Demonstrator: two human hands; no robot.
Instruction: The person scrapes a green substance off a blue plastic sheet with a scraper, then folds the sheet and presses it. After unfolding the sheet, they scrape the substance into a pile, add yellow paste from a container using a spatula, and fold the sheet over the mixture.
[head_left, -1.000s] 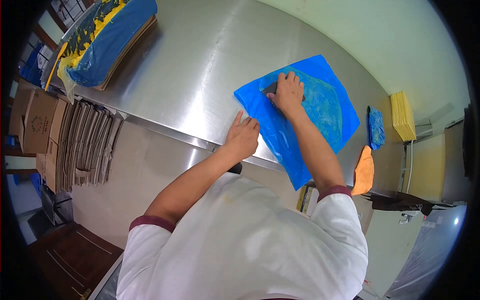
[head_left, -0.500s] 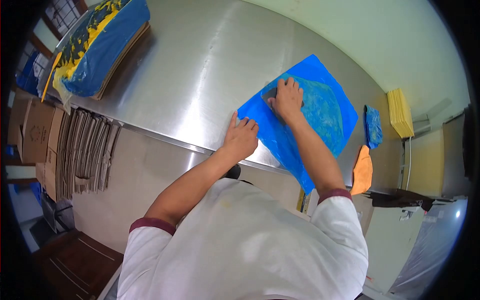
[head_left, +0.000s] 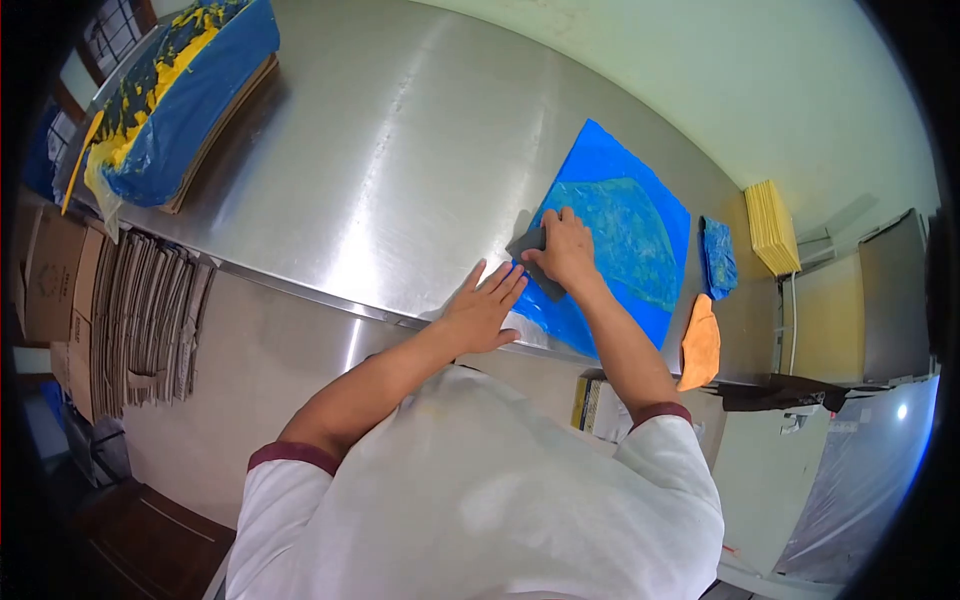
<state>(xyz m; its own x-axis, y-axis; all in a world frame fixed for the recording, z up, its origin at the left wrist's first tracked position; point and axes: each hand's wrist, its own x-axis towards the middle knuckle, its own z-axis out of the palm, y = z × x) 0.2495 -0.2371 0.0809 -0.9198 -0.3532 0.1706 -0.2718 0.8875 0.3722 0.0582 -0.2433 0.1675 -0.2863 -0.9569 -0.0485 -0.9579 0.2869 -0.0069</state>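
A blue plastic sheet lies at an angle on the metal table, with a greenish smear over its middle. My right hand grips a flat dark grey scraper, whose edge rests on the sheet's left side. Flat and with fingers spread, my left hand is at the sheet's left corner, its fingertips just short of the scraper. The palm side of both hands is hidden.
At the far left stands a blue-lined box smeared with yellow paste, a yellow stick beside it. On the right are an orange glove-like piece, folded blue plastic and a yellow stack. Flattened cardboard stands below left.
My right hand has drawn the scraper across the sheet towards its left corner. My left hand's fingers have spread, thumb out. The whole view has shifted slightly.
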